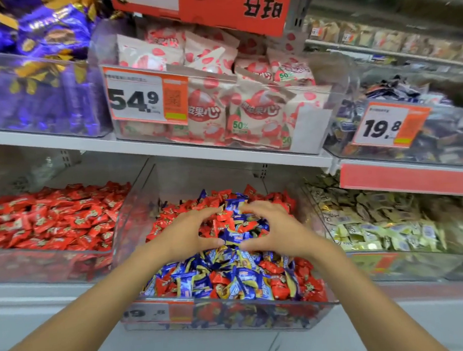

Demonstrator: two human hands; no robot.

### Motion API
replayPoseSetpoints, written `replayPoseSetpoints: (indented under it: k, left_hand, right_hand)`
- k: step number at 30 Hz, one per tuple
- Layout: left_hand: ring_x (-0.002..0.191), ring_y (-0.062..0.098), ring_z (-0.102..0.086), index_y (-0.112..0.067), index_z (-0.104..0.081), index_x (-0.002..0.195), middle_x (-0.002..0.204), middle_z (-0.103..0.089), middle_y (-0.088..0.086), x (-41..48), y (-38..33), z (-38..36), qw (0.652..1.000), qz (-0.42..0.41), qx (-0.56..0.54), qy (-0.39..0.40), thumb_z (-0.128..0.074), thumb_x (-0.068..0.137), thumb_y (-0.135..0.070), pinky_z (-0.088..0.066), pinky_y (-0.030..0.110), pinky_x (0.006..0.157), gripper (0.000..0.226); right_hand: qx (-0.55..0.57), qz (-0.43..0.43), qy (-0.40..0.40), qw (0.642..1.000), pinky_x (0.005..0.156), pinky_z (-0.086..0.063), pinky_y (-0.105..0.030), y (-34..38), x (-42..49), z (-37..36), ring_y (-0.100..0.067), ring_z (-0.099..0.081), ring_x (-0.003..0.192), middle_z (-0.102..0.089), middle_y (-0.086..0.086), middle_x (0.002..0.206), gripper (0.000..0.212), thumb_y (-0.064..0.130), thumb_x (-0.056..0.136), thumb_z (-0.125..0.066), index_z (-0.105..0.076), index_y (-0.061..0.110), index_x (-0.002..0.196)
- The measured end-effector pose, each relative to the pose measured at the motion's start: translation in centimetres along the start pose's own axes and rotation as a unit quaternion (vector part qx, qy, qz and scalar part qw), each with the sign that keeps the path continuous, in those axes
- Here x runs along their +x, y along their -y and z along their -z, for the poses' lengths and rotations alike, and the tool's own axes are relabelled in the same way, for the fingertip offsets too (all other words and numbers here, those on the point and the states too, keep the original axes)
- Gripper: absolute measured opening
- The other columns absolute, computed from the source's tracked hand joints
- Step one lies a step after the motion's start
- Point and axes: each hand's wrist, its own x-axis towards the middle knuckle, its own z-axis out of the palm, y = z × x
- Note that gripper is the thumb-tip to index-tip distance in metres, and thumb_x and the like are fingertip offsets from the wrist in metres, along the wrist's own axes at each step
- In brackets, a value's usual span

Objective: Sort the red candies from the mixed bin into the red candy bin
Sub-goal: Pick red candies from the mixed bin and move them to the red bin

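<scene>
two bare hands reach into the mixed bin — left hand and right hand curve toward each other, fingers curled round a candy heap of red and blue wrappers. the red candy bin sits just beside it, leftward — nearer the left hand.

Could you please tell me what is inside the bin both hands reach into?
Mixed red candies and blue candies, a heap cupped by the left hand and right hand. Deeper layers are covered.
</scene>
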Motion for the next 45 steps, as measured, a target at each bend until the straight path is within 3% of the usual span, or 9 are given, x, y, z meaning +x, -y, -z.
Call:
replayPoseSetpoints:
  k: [3, 6, 11, 17, 19, 23, 28, 38, 45]
  left_hand:
    - [0.116, 0.017, -0.050, -0.041, -0.039, 0.138, 0.138, -0.049, -0.001, 0.8, 0.3, -0.6, 1.000, -0.004, 0.006, -0.027, -0.065, 0.083, -0.047, -0.041, 0.033, 0.097, 0.061]
    - [0.084, 0.012, -0.052, -0.034, -0.054, 0.111, 0.106, -0.055, -0.001, 0.9, 0.2, -0.4, 0.996, -0.009, -0.022, -0.091, -0.068, 0.084, -0.036, -0.039, 0.024, 0.073, 0.031]
    - [0.048, 0.005, -0.044, -0.016, -0.054, 0.088, 0.068, -0.054, -0.007, 0.4, -0.4, 0.3, 0.980, 0.002, -0.073, -0.183, -0.077, 0.076, -0.032, -0.032, 0.016, 0.047, 0.030]
    - [0.119, 0.015, -0.049, -0.029, -0.056, 0.116, 0.126, -0.055, -0.004, -0.1, -0.2, 1.2, 0.993, 0.003, -0.049, -0.105, -0.070, 0.079, -0.043, -0.037, 0.027, 0.094, 0.042]
    - [0.116, 0.013, -0.049, -0.030, -0.054, 0.124, 0.127, -0.054, -0.006, -0.4, -0.3, 1.5, 0.993, 0.010, -0.046, -0.104, -0.071, 0.077, -0.045, -0.038, 0.028, 0.095, 0.053]
    - [0.062, -0.006, -0.054, -0.028, -0.062, 0.110, 0.100, -0.062, -0.008, -0.5, -0.4, 1.6, 0.991, -0.005, -0.066, -0.116, -0.069, 0.084, -0.028, -0.037, 0.016, 0.061, 0.027]
    - [0.094, 0.011, -0.051, -0.034, -0.059, 0.112, 0.102, -0.051, -0.006, -0.2, 0.4, 0.7, 0.999, 0.008, -0.008, -0.034, -0.074, 0.076, -0.041, -0.037, 0.024, 0.079, 0.039]
    - [0.085, 0.007, -0.060, -0.018, -0.068, 0.091, 0.090, -0.066, -0.008, -0.7, 0.5, 0.5, 0.993, 0.004, -0.057, -0.101, -0.078, 0.075, -0.029, -0.046, 0.024, 0.079, 0.022]
    - [0.099, 0.015, -0.060, -0.020, -0.051, 0.103, 0.112, -0.055, -0.001, -0.9, -0.2, 0.7, 0.981, 0.026, -0.157, -0.115, -0.066, 0.087, -0.024, -0.050, 0.026, 0.077, 0.023]
  right_hand:
    - [-0.003, 0.011, -0.015, 1.000, 0.103, -0.031, -0.028, -0.5, 0.1, -0.6, -0.010, -0.039, 0.119, -0.047, 0.005, 0.129, 0.042, 0.035, 0.083, -0.072, -0.062, 0.025, 0.122]
    - [0.088, 0.014, -0.101, 0.991, 0.071, -0.045, -0.026, -1.2, -0.3, -0.2, -0.013, -0.054, 0.074, -0.064, -0.003, 0.087, 0.006, 0.017, 0.087, -0.067, -0.068, 0.011, 0.089]
    - [0.169, -0.018, -0.130, 0.977, 0.075, -0.053, -0.029, -1.7, -1.7, 0.9, -0.015, -0.062, 0.077, -0.068, 0.002, 0.087, 0.010, 0.017, 0.090, -0.065, -0.062, 0.026, 0.094]
    - [0.161, 0.001, -0.138, 0.977, 0.068, -0.049, -0.036, -0.5, -2.2, 1.0, -0.023, -0.057, 0.070, -0.066, 0.001, 0.080, 0.017, 0.029, 0.098, -0.048, -0.062, 0.027, 0.109]
    - [0.103, 0.001, -0.099, 0.990, 0.070, -0.047, -0.030, 0.4, -1.9, 0.2, -0.015, -0.055, 0.074, -0.063, -0.001, 0.088, 0.023, 0.043, 0.092, -0.055, -0.064, 0.026, 0.106]
    - [0.022, 0.012, -0.039, 0.999, 0.080, -0.050, -0.040, 0.4, -1.4, -1.3, -0.019, -0.057, 0.085, -0.060, 0.003, 0.093, 0.018, 0.037, 0.086, -0.067, -0.060, 0.024, 0.096]
    - [0.160, -0.031, -0.101, 0.981, 0.068, -0.048, -0.043, -0.2, -1.2, 0.4, -0.022, -0.056, 0.072, -0.064, 0.009, 0.086, 0.008, 0.025, 0.098, -0.047, -0.051, 0.031, 0.094]
    - [0.003, -0.092, -0.194, 0.977, 0.081, -0.051, -0.037, -0.6, 2.8, -0.1, -0.020, -0.061, 0.095, -0.066, -0.003, 0.104, 0.044, 0.050, 0.087, -0.060, -0.063, 0.013, 0.111]
    - [0.094, -0.061, -0.172, 0.979, 0.068, -0.047, -0.037, -0.7, 2.9, -0.3, -0.017, -0.055, 0.073, -0.062, -0.003, 0.088, 0.015, 0.030, 0.094, -0.057, -0.052, 0.017, 0.099]
